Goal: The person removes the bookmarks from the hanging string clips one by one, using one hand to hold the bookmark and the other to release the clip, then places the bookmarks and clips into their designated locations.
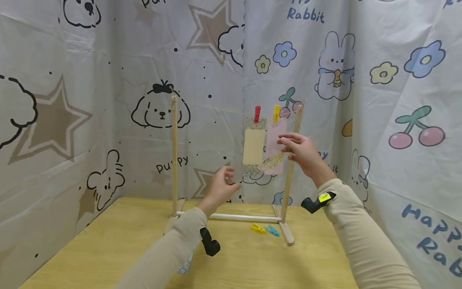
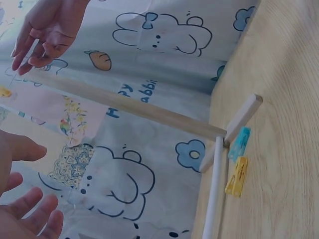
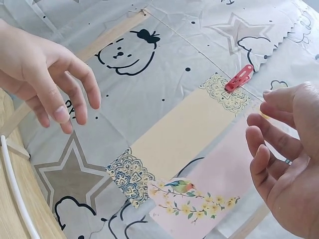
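Two paper cards hang side by side from a thin string. The cream card, with patterned ends, is held by a red clothespin. A yellow clothespin holds the pink card, printed with a bird and blossoms. My right hand is in front of the pink card's right edge, its fingers loosely bent around nothing. Lower and to the left, my left hand hovers apart from the cream card, fingers relaxed and holding nothing. Both hands also show in the right wrist view, the left hand at left.
The string runs between two wooden posts joined low down by a white rod. A yellow clothespin and a blue clothespin lie on the wooden table. A blue-patterned card is mostly hidden by the left sleeve.
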Demonstrator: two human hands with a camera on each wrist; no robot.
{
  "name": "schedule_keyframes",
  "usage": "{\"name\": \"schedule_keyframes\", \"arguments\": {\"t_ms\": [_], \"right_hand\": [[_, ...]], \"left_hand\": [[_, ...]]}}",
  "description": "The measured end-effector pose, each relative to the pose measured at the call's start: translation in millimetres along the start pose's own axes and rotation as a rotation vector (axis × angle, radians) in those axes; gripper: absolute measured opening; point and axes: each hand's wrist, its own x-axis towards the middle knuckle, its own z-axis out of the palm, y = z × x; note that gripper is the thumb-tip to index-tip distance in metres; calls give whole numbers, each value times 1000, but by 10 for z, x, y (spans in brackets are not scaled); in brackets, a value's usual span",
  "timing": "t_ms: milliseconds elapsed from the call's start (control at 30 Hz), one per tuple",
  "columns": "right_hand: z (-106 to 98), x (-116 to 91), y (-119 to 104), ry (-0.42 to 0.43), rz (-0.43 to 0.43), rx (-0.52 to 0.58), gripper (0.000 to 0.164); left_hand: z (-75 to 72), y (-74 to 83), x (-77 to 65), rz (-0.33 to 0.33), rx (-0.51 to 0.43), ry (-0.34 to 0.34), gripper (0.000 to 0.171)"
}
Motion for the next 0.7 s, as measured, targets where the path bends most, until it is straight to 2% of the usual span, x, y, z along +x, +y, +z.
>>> {"name": "schedule_keyframes", "arguments": {"t_ms": [167, 433, 567, 700], "right_hand": [[45, 89, 33, 27, -22, 10, 53], [124, 178, 33, 75, -38, 14, 49], [156, 240, 35, 79, -49, -33, 50], [190, 306, 14, 52, -98, -152, 51]], "left_hand": [[69, -87, 82, -12, -61, -7, 53], [215, -122, 225, -49, -60, 15, 63], [244, -132, 313, -73, -73, 19, 69], [255, -140, 403, -99, -103, 4, 77]]}}
